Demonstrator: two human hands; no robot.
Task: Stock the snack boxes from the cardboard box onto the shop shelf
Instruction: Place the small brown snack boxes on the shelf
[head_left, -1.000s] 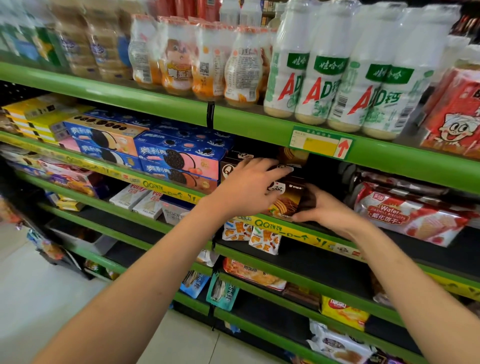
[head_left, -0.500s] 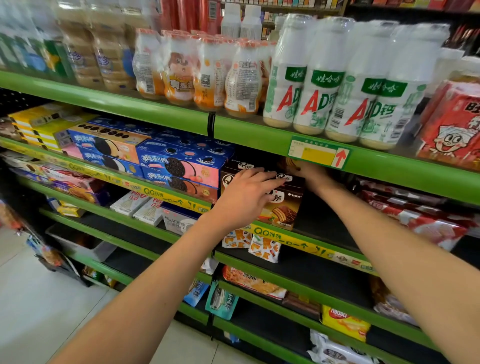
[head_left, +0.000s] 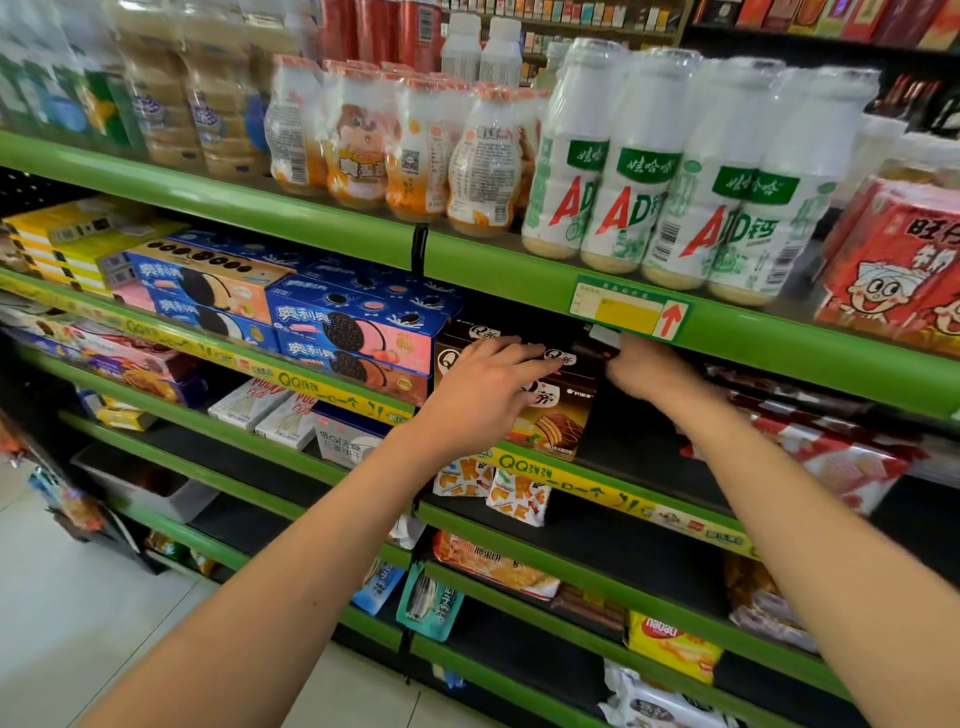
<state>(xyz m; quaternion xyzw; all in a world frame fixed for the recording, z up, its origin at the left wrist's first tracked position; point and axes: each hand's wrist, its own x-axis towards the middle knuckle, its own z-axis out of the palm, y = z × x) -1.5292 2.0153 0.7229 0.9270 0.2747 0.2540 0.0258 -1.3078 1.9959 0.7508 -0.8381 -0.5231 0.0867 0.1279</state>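
Observation:
Brown snack boxes (head_left: 558, 423) with a cake picture stand on the second green shelf (head_left: 597, 480), right of the blue cookie boxes. My left hand (head_left: 483, 384) lies on the top and front of the nearest brown box, fingers spread and fairly straight. My right hand (head_left: 644, 371) is against that box's upper right rear corner, under the shelf above. Its fingertips are hidden behind the box and blurred. The cardboard box is out of view.
Blue cookie boxes (head_left: 358, 332) sit directly left of the brown boxes. Red and white wafer packs (head_left: 831, 462) lie to the right, with bare black shelf between. Milk drink bottles (head_left: 634, 171) fill the shelf above. Lower shelves hold snack bags (head_left: 514, 493).
My right hand left the box's front right side, reached deep behind it, and now sits at its upper right corner. My left hand stayed on the box, which stands further back.

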